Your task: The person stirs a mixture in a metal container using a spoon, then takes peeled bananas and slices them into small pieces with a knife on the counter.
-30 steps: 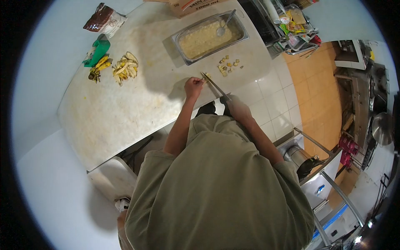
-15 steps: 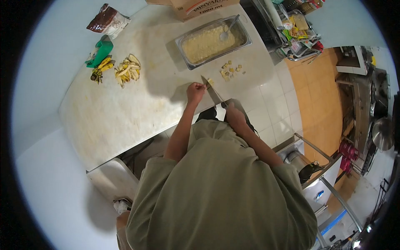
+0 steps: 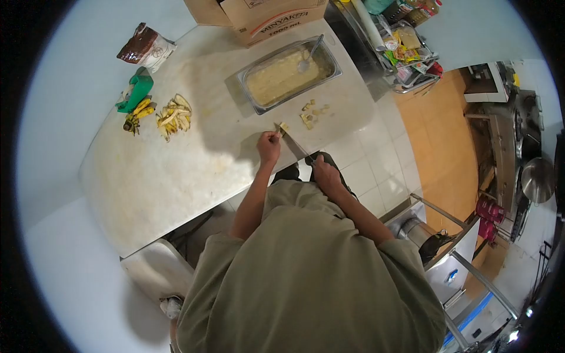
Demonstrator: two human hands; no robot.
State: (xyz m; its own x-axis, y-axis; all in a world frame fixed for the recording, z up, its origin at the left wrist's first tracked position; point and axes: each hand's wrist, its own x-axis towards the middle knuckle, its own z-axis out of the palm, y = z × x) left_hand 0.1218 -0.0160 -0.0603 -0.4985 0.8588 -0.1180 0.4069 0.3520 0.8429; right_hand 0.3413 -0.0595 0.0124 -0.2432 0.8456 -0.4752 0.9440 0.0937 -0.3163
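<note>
My right hand [image 3: 325, 174] is closed round the handle of a knife [image 3: 299, 146] at the table's near edge. The blade slants up and left toward my left hand [image 3: 269, 147]. The fingers of that hand are pinched together against a small piece of peeled banana [image 3: 284, 127] by the blade's tip; how much they enclose is hidden. Several cut banana cubes [image 3: 307, 121] lie to the right on the table. Behind them stands a steel pan [image 3: 259, 110] of pale yellow mash [image 3: 276, 78], with a spoon [image 3: 303, 66] resting in it.
Banana peels [image 3: 174, 116] are heaped at the left, beside unpeeled bananas [image 3: 141, 109] and a green bag [image 3: 137, 91]. A brown and white packet [image 3: 146, 47] stands behind. At the back is a cardboard box [image 3: 276, 20]. A rack of packets [image 3: 406, 50] is beyond the table's right side.
The view has shifted, so the pan and box appear lower. The knife blade has turned, its tip now pointing further left beside the banana piece. Both hands keep their grip.
</note>
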